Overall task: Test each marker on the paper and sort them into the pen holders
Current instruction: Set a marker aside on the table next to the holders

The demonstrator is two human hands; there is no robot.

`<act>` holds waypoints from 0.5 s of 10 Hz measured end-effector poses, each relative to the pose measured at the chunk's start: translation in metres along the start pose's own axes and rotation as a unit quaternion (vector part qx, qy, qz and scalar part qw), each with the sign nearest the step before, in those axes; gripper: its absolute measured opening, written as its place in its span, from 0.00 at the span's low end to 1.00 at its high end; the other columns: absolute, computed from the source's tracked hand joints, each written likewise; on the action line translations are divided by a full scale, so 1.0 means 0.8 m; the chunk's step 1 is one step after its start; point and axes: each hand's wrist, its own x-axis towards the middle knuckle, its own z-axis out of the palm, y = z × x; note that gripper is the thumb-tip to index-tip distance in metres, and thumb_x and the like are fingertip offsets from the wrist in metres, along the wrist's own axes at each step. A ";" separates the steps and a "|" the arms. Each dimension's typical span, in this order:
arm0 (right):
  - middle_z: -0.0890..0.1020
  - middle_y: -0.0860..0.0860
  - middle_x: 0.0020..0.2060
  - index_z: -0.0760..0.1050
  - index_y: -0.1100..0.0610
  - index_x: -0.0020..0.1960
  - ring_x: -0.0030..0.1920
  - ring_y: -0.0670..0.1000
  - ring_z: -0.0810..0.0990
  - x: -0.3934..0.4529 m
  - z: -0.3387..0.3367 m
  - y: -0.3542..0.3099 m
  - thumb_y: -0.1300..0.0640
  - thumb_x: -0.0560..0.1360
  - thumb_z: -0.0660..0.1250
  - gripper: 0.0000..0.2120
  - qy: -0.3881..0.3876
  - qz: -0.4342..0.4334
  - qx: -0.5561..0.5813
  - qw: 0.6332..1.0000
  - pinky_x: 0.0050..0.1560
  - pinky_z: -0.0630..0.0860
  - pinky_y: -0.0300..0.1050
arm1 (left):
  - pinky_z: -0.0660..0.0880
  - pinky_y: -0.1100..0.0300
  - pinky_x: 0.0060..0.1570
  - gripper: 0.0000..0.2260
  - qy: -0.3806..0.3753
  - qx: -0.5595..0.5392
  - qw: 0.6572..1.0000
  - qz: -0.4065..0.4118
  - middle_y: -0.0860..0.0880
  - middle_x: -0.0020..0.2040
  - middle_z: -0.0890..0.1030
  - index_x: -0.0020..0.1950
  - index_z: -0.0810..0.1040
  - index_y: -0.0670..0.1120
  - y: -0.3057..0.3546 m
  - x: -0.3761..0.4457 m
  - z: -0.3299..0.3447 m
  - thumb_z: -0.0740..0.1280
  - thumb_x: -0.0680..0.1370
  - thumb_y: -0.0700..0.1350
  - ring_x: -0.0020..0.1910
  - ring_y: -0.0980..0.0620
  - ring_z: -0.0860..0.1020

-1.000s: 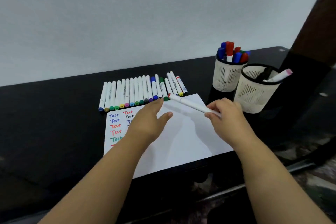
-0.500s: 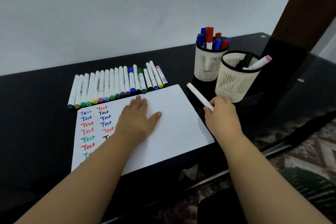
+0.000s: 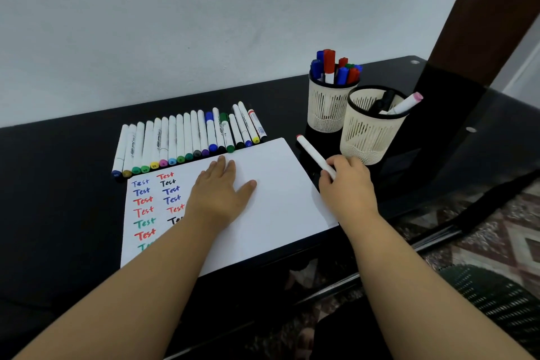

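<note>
Carried marker (image 3: 314, 155), pinched in right hand (image 3: 347, 184), off paper (image 3: 280, 184) toward holders; left hand (image 3: 219, 193) spread flat; sorting next

The left hand (image 3: 220, 190) lies flat at frame centre, fingers straight, thumb spread. The right hand (image 3: 346, 181), right of centre, curls its fingers in a pinch.

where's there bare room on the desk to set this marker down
Free: the dark desk left of the marker row, and the paper between the left hand and right hand, which holds the marker. Crowded: around the two pen holders.
</note>
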 end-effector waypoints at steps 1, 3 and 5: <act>0.74 0.56 0.56 0.74 0.58 0.61 0.58 0.58 0.69 0.000 -0.001 0.002 0.57 0.78 0.62 0.13 0.004 0.004 0.010 1.000 0.54 0.70 0.50 | 0.41 0.57 0.72 0.32 0.000 -0.001 1.000 -0.001 0.49 0.78 0.44 0.78 0.46 0.47 0.001 -0.001 -0.001 0.48 0.80 0.62 0.76 0.52 0.43; 0.73 0.58 0.57 0.75 0.60 0.62 0.59 0.58 0.67 0.001 0.001 0.004 0.57 0.78 0.62 0.14 0.022 0.006 0.005 1.000 0.55 0.67 0.47 | 0.41 0.57 0.72 0.31 -0.005 0.003 1.000 -0.004 0.50 0.78 0.43 0.78 0.46 0.47 0.002 -0.001 -0.002 0.48 0.80 0.62 0.76 0.52 0.43; 0.73 0.58 0.57 0.75 0.60 0.63 0.59 0.58 0.66 -0.001 0.001 0.004 0.57 0.77 0.64 0.15 0.046 0.000 0.021 0.999 0.56 0.66 0.47 | 0.42 0.57 0.72 0.31 -0.006 -0.001 1.000 -0.008 0.50 0.78 0.44 0.78 0.46 0.47 0.002 -0.003 -0.004 0.48 0.80 0.62 0.76 0.52 0.43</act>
